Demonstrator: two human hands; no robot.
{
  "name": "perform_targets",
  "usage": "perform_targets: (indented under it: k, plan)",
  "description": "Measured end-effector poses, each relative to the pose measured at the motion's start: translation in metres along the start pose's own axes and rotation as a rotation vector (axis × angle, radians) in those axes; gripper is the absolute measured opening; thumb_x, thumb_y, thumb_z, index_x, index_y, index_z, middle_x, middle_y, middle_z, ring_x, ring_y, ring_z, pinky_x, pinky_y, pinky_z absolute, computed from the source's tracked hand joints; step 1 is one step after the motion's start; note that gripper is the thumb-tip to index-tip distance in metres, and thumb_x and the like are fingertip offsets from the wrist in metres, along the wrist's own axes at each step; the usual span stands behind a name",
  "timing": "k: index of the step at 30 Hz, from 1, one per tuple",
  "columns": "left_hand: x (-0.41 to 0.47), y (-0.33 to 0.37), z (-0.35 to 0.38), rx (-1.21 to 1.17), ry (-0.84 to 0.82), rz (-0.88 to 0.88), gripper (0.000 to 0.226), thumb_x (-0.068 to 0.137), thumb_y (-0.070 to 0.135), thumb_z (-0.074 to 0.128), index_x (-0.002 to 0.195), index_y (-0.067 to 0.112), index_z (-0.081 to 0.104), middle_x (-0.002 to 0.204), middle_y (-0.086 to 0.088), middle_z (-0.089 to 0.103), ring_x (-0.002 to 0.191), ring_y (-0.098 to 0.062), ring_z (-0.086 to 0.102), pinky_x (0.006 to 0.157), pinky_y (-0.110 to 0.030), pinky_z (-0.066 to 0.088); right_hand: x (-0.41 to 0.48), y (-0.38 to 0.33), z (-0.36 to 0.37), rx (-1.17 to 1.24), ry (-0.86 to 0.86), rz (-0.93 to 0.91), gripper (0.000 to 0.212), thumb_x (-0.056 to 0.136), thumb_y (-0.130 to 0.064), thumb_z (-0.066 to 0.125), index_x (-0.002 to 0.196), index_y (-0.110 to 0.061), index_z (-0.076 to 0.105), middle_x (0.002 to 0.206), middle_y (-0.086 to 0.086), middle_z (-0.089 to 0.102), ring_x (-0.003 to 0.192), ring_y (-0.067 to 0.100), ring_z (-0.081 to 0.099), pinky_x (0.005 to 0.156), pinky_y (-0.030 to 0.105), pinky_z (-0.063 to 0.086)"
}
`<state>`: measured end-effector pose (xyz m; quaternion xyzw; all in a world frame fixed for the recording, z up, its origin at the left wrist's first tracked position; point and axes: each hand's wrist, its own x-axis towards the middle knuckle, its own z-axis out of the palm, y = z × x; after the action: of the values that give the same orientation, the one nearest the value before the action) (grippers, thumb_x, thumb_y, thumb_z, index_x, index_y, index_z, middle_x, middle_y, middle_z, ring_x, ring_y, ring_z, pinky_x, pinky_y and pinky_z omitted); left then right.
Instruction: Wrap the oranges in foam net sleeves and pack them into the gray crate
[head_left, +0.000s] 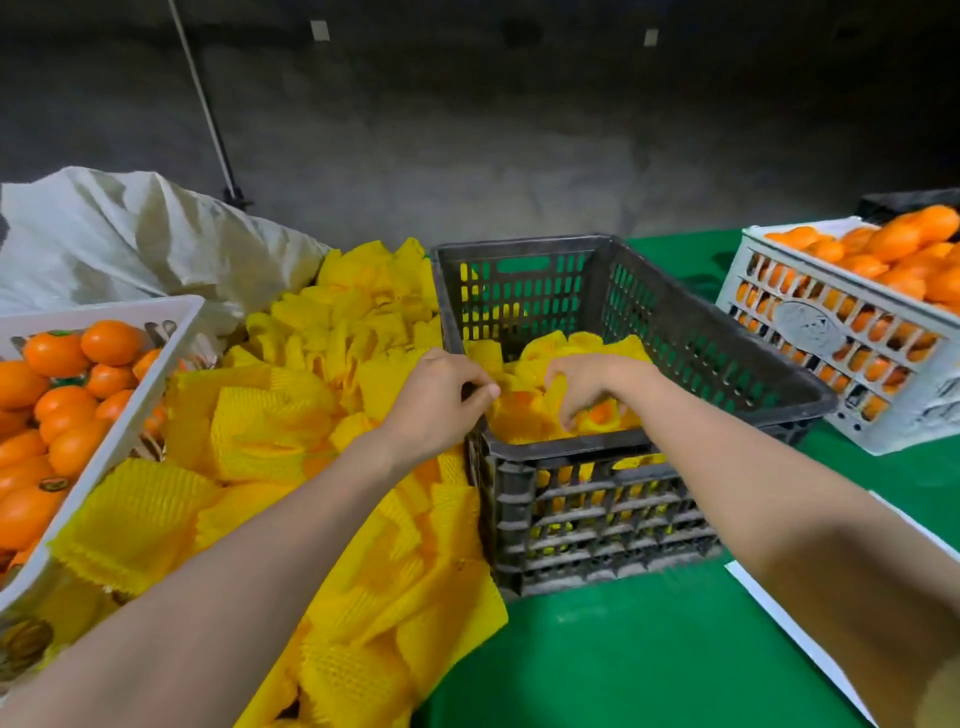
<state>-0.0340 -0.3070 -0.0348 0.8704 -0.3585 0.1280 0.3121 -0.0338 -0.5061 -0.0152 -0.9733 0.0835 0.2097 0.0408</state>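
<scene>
Right hand (592, 387) fingers curl down round an orange in a yellow foam net sleeve (600, 415), low inside the dark gray slatted plastic crate (649, 322), near side. Left hand (441, 400) appears to pinch its left sleeve end at the crate's left rim. Sleeve axis runs left-right; orange directly under right palm, so right hand nearer.

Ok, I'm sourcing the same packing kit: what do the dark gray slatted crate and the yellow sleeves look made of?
The dark gray slatted crate looks like moulded rigid plastic, matte and dusty: uniform lattice holes, thick rim. The yellow net sleeves look like soft foam mesh, matte: fine ribbed netting, crumpled and flattened.
</scene>
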Motion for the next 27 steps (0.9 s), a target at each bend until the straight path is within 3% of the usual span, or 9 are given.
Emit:
perform_targets:
  k: [2, 5, 9, 11, 13, 16, 19, 23, 27]
  plan:
    - [-0.001, 0.000, 0.000, 0.000, 0.010, 0.006, 0.018, 0.092, 0.021, 0.060, 0.088, 0.007, 0.071, 0.092, -0.007, 0.071, 0.091, -0.023, 0.056, 0.080, -0.020, 0.023, 0.005, -0.001, 0.009, -0.038, -0.092, -0.018, 0.070, 0.082, -0.025, 0.070, 0.140, -0.024, 0.031, 0.141, 0.006, 0.038, 0.103, 0.024, 0.048, 0.050, 0.025, 0.039]
    - [-0.002, -0.001, 0.001, -0.002, 0.011, -0.016, 0.019, 0.093, 0.023, 0.059, 0.093, 0.009, 0.072, 0.097, -0.004, 0.070, 0.097, -0.020, 0.053, 0.077, -0.018, 0.025, 0.008, -0.003, 0.013, -0.026, -0.167, -0.070, 0.073, 0.086, -0.027, 0.066, 0.145, -0.026, 0.024, 0.153, 0.004, 0.023, 0.132, 0.027, 0.034, 0.078, 0.028, 0.042]
    - [-0.006, -0.004, -0.006, -0.022, -0.061, -0.015, 0.020, 0.093, 0.023, 0.058, 0.103, 0.011, 0.071, 0.116, -0.003, 0.067, 0.115, -0.019, 0.052, 0.093, -0.024, 0.035, 0.003, -0.008, 0.012, -0.155, -0.216, -0.103, 0.071, 0.091, -0.031, 0.058, 0.149, -0.028, 0.017, 0.157, -0.001, 0.012, 0.141, 0.024, 0.022, 0.098, 0.032, 0.037]
    - [-0.012, -0.007, -0.016, -0.081, -0.100, -0.007, 0.020, 0.093, 0.019, 0.059, 0.107, 0.011, 0.071, 0.128, -0.005, 0.061, 0.124, -0.015, 0.050, 0.102, -0.027, 0.038, -0.001, -0.013, 0.010, -0.282, -0.091, -0.106, 0.068, 0.090, -0.041, 0.057, 0.148, -0.025, 0.025, 0.154, 0.000, 0.024, 0.138, 0.026, 0.029, 0.101, 0.036, 0.038]
    - [-0.018, -0.013, -0.029, -0.122, -0.089, -0.039, 0.019, 0.091, 0.014, 0.061, 0.107, 0.011, 0.071, 0.130, -0.005, 0.059, 0.125, -0.014, 0.050, 0.103, -0.029, 0.041, -0.007, -0.022, 0.010, -0.259, 0.153, -0.107, 0.061, 0.088, -0.047, 0.058, 0.142, -0.025, 0.038, 0.144, 0.003, 0.043, 0.129, 0.027, 0.042, 0.095, 0.039, 0.043]
    - [-0.027, -0.028, -0.057, -0.157, -0.016, -0.154, 0.017, 0.091, 0.014, 0.062, 0.104, 0.009, 0.072, 0.115, -0.004, 0.067, 0.110, -0.016, 0.060, 0.089, -0.024, 0.049, -0.020, -0.050, 0.011, 0.041, 0.627, -0.209, 0.040, 0.091, -0.041, 0.055, 0.127, -0.025, 0.053, 0.121, 0.006, 0.062, 0.110, 0.026, 0.057, 0.083, 0.036, 0.048]
    - [-0.036, -0.050, -0.088, -0.154, 0.013, -0.252, 0.017, 0.091, 0.015, 0.062, 0.104, 0.008, 0.071, 0.105, -0.005, 0.069, 0.098, -0.018, 0.065, 0.086, -0.033, 0.053, -0.040, -0.091, 0.011, 0.333, 0.863, -0.483, 0.026, 0.092, -0.029, 0.055, 0.113, -0.016, 0.062, 0.106, 0.004, 0.067, 0.095, 0.022, 0.062, 0.081, 0.036, 0.050]
    - [-0.058, -0.075, -0.120, -0.137, 0.062, -0.339, 0.013, 0.091, 0.015, 0.061, 0.100, 0.012, 0.071, 0.101, -0.009, 0.070, 0.093, -0.019, 0.067, 0.087, -0.040, 0.053, -0.048, -0.148, 0.026, 0.417, 0.762, -0.704, 0.020, 0.089, -0.021, 0.060, 0.107, -0.012, 0.065, 0.102, 0.006, 0.068, 0.090, 0.022, 0.061, 0.079, 0.036, 0.048]
    - [-0.086, -0.094, -0.141, -0.124, 0.099, -0.397, 0.013, 0.091, 0.013, 0.061, 0.099, 0.008, 0.070, 0.095, -0.011, 0.069, 0.088, -0.021, 0.067, 0.085, -0.047, 0.053, -0.026, -0.192, 0.049, 0.237, 0.431, -0.671, 0.049, 0.086, -0.032, 0.064, 0.130, -0.017, 0.050, 0.129, 0.010, 0.055, 0.120, 0.027, 0.048, 0.098, 0.036, 0.039]
